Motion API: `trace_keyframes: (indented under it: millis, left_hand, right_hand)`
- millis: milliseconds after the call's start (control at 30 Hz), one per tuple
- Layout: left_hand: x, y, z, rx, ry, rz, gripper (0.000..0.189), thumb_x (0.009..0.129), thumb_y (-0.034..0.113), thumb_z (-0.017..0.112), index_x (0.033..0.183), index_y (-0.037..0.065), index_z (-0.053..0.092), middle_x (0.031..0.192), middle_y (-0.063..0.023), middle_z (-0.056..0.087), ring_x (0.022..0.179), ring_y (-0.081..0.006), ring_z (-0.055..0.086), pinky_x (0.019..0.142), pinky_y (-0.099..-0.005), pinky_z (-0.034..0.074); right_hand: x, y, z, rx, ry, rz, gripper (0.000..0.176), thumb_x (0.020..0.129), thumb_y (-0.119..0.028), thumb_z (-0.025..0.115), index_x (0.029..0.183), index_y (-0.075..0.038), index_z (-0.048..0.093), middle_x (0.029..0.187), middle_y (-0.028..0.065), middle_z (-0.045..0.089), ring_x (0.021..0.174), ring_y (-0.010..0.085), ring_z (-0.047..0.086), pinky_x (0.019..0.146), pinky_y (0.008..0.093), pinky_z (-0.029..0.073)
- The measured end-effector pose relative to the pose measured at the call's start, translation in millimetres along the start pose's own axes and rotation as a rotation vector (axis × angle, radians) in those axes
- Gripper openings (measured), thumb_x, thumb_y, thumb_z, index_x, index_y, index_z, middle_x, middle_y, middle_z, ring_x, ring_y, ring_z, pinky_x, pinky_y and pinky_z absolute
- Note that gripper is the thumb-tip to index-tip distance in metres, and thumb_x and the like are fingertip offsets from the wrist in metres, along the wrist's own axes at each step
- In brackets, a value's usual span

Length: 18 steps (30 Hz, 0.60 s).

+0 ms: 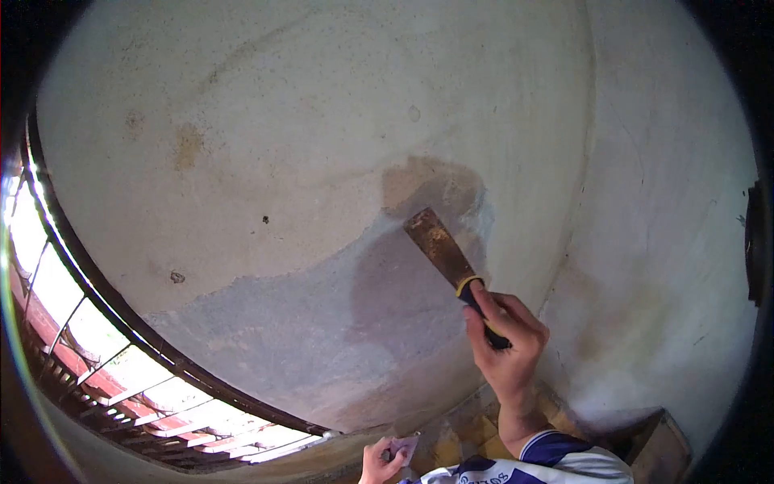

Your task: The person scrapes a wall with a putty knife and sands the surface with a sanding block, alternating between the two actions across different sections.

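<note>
My right hand [512, 335] is closed round the black and yellow handle of a putty knife [439, 246]. The knife's rusty, stained blade points up and to the left, over a damp, darker patch of the wall [395, 282]. Whether its edge touches the wall I cannot tell. Low in the view, my left hand [382, 461] is closed on a small, pale, flat piece [407, 448], whose nature is unclear.
A barred window [113, 355] curves along the lower left. Paint is gone from the wall's lower part, and a small dark hole [265, 219] shows above. A brown wooden box-like object [663, 448] stands at the lower right, near yellowish floor tiles [476, 436].
</note>
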State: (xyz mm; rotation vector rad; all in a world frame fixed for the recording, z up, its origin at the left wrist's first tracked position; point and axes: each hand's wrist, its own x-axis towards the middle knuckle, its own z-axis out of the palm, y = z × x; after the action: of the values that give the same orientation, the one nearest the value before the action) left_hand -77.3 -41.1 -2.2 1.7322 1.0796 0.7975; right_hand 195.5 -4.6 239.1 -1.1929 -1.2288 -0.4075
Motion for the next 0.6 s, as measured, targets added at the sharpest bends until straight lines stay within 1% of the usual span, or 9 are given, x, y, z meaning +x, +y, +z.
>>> trace_keyframes:
  millis: [67,133,200,267,400,433,467,533,600]
  left_hand:
    - [1.3,-8.6,0.3,-0.052,0.030,0.003,0.018,0.079,0.006,0.063,0.096,0.001,0.066,0.078,-0.0084,0.069,0.070,-0.0116,0.062,0.065,-0.0300,0.052]
    - [-4.1,-12.9,2.3,-0.169,0.077,-0.023,0.019,0.080,0.003,0.062,0.098,0.000,0.065,0.078,-0.0075,0.069,0.069,-0.0119,0.062,0.065,-0.0299,0.053]
    - [4.5,-13.2,-1.0,-0.116,0.068,-0.020,0.019,0.080,0.001,0.062,0.099,-0.001,0.064,0.082,-0.0081,0.070,0.074,-0.0123,0.063,0.068,-0.0295,0.053]
    - [-8.9,-14.1,-6.8,-0.055,0.049,-0.054,0.020,0.080,-0.001,0.063,0.100,-0.003,0.064,0.085,-0.0087,0.070,0.078,-0.0127,0.064,0.070,-0.0291,0.053]
    - [-12.2,-16.2,-4.7,-0.164,0.190,0.060,0.020,0.081,0.000,0.066,0.100,-0.003,0.063,0.087,-0.0070,0.068,0.079,-0.0123,0.064,0.069,-0.0282,0.053]
    - [-9.0,-30.8,-8.0,-0.128,0.139,0.062,0.023,0.081,0.001,0.067,0.103,-0.003,0.062,0.086,-0.0048,0.066,0.079,-0.0125,0.063,0.070,-0.0285,0.053]
    - [-19.7,-42.4,-7.3,-0.169,0.149,0.039,0.025,0.081,0.001,0.067,0.104,-0.002,0.062,0.086,-0.0043,0.066,0.079,-0.0123,0.063,0.070,-0.0284,0.053]
    - [-12.5,-30.8,-6.3,-0.257,0.187,0.032,0.027,0.080,0.001,0.067,0.107,-0.002,0.061,0.086,-0.0033,0.065,0.079,-0.0118,0.062,0.071,-0.0281,0.052]
    - [-17.0,-26.8,-10.5,-0.173,0.173,0.050,0.032,0.079,-0.001,0.068,0.110,-0.002,0.061,0.087,-0.0032,0.065,0.079,-0.0118,0.061,0.070,-0.0276,0.052]
  right_hand:
    - [0.3,8.3,21.9,-0.007,-0.012,-0.044,0.042,0.079,-0.003,0.074,0.120,-0.012,0.068,0.086,0.0071,0.066,0.070,0.0179,0.067,0.057,0.0312,0.053]
    - [-1.6,-0.1,20.9,0.019,-0.029,0.023,0.040,0.080,-0.003,0.074,0.119,-0.012,0.068,0.085,0.0085,0.066,0.069,0.0184,0.067,0.056,0.0312,0.053]
    - [1.1,-6.2,16.0,-0.007,-0.033,0.021,0.040,0.080,-0.003,0.074,0.119,-0.012,0.068,0.085,0.0092,0.066,0.068,0.0186,0.067,0.056,0.0311,0.053]
    - [-12.1,-13.5,2.8,-0.025,-0.032,0.057,0.039,0.081,-0.004,0.074,0.119,-0.012,0.068,0.085,0.0092,0.066,0.068,0.0188,0.067,0.056,0.0309,0.052]
    - [-12.5,-12.7,21.1,0.039,-0.004,0.059,0.039,0.080,-0.004,0.074,0.119,-0.012,0.068,0.085,0.0098,0.066,0.067,0.0192,0.067,0.056,0.0308,0.052]
    - [-10.9,-11.1,36.5,0.037,0.019,0.104,0.040,0.081,-0.004,0.073,0.119,-0.011,0.068,0.086,0.0106,0.067,0.070,0.0198,0.068,0.057,0.0307,0.052]
    - [-16.0,-16.6,35.8,0.044,0.013,0.127,0.040,0.080,-0.001,0.072,0.119,-0.009,0.068,0.085,0.0110,0.067,0.070,0.0194,0.067,0.058,0.0296,0.051]
    - [-14.9,-25.8,34.6,0.069,0.019,0.135,0.040,0.079,0.005,0.071,0.118,-0.005,0.067,0.084,0.0118,0.067,0.071,0.0185,0.066,0.061,0.0275,0.050]
    - [-23.0,-31.3,21.0,0.084,0.022,0.132,0.042,0.080,0.005,0.070,0.120,-0.006,0.066,0.084,0.0116,0.066,0.070,0.0175,0.065,0.061,0.0276,0.050]
